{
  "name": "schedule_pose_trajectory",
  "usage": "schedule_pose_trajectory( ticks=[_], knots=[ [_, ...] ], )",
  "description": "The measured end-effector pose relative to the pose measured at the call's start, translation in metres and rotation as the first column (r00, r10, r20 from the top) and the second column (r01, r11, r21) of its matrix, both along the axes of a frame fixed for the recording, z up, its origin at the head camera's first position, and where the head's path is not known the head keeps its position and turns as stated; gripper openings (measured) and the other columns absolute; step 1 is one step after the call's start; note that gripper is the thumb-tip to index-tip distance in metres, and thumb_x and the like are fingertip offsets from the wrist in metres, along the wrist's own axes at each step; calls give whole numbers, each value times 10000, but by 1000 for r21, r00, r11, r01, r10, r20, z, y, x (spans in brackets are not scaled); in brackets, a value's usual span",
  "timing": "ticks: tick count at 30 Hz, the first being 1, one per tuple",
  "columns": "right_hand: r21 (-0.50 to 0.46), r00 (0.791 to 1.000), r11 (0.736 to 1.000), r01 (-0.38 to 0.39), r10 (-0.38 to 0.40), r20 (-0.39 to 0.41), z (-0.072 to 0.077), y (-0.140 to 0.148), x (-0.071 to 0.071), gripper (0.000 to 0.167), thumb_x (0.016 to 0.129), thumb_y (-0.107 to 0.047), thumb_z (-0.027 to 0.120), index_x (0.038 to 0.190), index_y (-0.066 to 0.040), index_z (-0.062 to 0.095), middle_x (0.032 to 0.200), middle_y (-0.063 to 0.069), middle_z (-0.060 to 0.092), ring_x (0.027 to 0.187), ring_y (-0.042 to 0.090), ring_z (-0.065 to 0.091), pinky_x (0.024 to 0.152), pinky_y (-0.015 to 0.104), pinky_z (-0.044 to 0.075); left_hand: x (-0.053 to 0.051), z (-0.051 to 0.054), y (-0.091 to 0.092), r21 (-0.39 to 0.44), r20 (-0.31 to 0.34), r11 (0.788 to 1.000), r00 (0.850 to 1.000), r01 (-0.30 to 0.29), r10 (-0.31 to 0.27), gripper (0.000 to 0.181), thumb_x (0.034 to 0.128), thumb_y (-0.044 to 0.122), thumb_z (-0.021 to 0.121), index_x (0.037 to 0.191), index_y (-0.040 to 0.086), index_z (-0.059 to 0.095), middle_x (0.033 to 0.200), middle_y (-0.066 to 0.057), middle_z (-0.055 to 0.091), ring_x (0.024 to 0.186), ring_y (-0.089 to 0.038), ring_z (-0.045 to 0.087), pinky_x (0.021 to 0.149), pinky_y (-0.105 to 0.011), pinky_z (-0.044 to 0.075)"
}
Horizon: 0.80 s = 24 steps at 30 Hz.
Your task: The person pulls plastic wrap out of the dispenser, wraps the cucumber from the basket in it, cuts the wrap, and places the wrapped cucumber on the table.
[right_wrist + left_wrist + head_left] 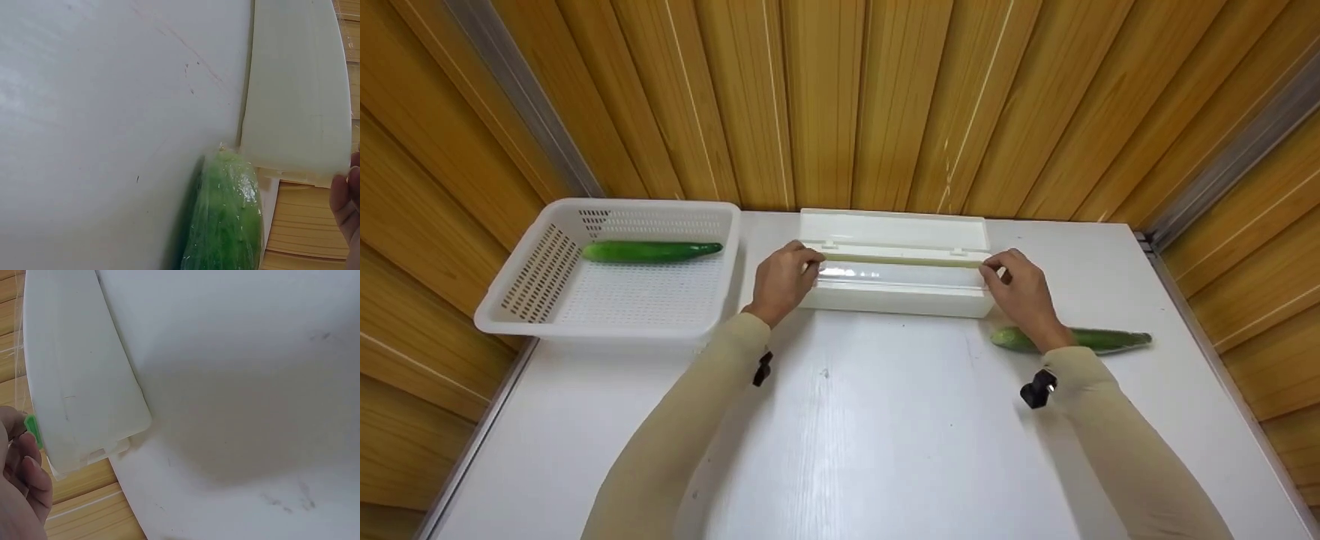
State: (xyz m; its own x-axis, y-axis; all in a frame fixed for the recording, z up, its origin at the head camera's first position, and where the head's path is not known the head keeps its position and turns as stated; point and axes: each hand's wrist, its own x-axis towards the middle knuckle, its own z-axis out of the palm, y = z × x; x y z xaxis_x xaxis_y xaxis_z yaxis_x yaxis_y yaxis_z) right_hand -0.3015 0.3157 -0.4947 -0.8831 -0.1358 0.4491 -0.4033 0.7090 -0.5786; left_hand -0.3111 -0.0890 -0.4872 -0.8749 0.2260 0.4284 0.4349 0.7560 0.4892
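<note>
A white cling film dispenser [896,301] stands near the back of the table, its lid [892,231] raised. A yellow-green strip [901,260] runs along it, and glossy clear cling film [877,275] spreads in front. At the left end, my left hand [784,279] pinches the film's edge beside the strip; its green end [34,431] shows by the fingertips in the left wrist view. My right hand [1024,289] pinches at the opposite end, though the film between those fingers is hard to see. Under the right wrist lies a film-wrapped cucumber [1110,340].
To the left, a white perforated basket [712,300] holds another green cucumber [652,252]. A wood-patterned wall [825,112] rises right behind the white table [870,427]. Both forearms reach across the table from the front.
</note>
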Motion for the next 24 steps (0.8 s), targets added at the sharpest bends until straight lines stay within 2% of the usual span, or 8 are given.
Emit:
schedule_pose_trajectory(
  ticks=[7,14,24],
  knots=[
    [-30,1000,1000,2,-3,-8,1,1,-1,113,1047,-101,694,1062,6,728,1022,108,675,776,161,541,678,181,405,-1,0,2,41,-6,999,1000,-18,18,102,1016,43,719,1060,64,808,1013,-75,723,982,-257,736,863,-395,594],
    [-84,998,996,-4,-1,-60,2,-2,-2,67,1024,-38,703,1032,18,738,1004,127,687,833,152,592,741,147,441,-3,2,4,15,-85,999,995,-43,44,101,1037,80,701,1052,53,797,983,-81,710,938,-251,740,818,-391,603],
    [-149,995,989,20,-33,-90,9,-5,-4,88,1021,-52,714,1035,26,751,1008,136,690,853,99,600,745,133,455,-3,9,3,49,-106,998,994,-34,39,114,1035,114,704,1053,43,792,982,-83,713,929,-253,737,808,-390,601]
  ],
)
